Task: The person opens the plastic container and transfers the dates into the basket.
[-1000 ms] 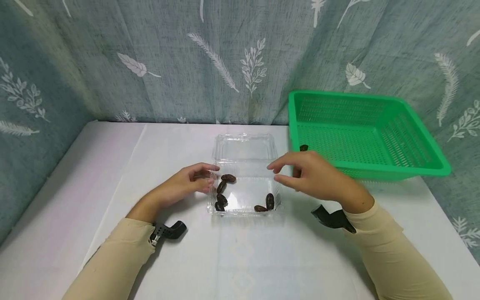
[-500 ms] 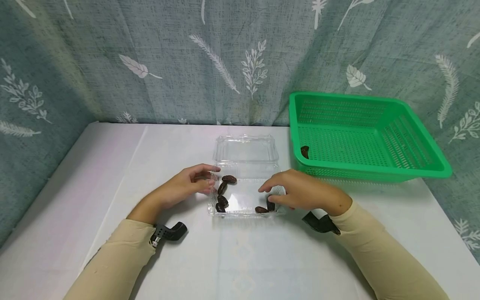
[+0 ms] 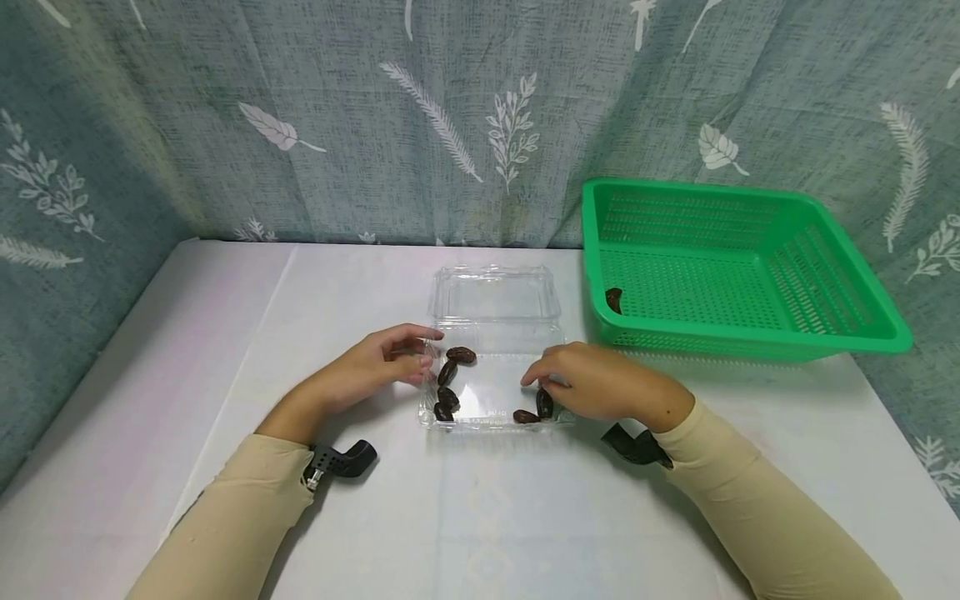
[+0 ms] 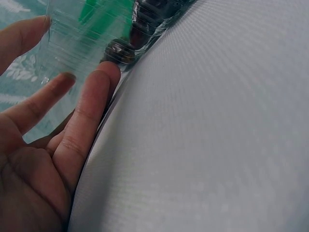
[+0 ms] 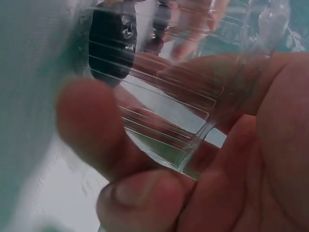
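A clear plastic clamshell box (image 3: 491, 383) lies with its lid (image 3: 495, 296) folded back. Along its left side sit several dark brown dates (image 3: 461, 356); two more, an upright one (image 3: 543, 403) and a flat one (image 3: 525, 416), are in the front right corner. My left hand (image 3: 367, 367) stays at the left wall with loosely bent fingers, and in the left wrist view a fingertip (image 4: 108, 70) meets the plastic. My right hand (image 3: 603, 379) reaches over the right wall, bent thumb and fingers close above the upright date. Whether it pinches that date, I cannot tell.
A green perforated basket (image 3: 742, 329) stands at the back right, with one dark date (image 3: 614, 300) in its near left corner. White cloth (image 3: 360, 533) covers the table. Behind hangs a grey-green patterned curtain (image 3: 322, 75).
My right hand has come down and left from beside the basket to the box's right side, its fingers bending further. The left hand and the dates look unmoved.
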Demonstrator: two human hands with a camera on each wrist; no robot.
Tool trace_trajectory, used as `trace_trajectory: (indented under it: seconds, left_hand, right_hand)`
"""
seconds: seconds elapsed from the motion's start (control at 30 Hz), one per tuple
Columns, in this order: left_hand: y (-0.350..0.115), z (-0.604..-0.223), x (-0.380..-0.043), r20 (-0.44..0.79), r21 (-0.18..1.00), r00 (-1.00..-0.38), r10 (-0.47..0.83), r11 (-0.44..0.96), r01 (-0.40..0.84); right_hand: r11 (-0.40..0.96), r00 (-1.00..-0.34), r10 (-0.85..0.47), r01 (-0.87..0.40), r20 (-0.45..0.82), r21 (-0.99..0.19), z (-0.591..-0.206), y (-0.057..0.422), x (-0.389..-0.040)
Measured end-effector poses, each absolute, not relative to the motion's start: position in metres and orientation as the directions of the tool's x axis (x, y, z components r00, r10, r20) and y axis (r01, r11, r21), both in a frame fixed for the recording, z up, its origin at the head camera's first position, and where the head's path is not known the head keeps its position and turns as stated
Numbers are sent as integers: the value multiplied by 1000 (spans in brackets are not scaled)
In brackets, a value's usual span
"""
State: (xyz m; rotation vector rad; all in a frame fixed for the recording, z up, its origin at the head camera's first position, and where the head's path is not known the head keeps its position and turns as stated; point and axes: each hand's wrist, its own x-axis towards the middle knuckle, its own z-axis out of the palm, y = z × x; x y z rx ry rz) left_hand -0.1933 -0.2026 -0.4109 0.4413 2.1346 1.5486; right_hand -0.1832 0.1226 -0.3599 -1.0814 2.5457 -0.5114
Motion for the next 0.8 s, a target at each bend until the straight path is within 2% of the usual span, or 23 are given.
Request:
trace_trajectory:
  seconds: [0.27,0.8]
  left_hand:
    - [-202,-412,-193,-169,954,-845,507,301,-10]
    - [-201,-410,-193,-172,957,-844,508,289,-21]
  right_hand:
    - [674,-666,-723,-620,-184,-401,-360,123,-183]
    - [631,-617,-761,-630,-202,-452,-364,126,-191]
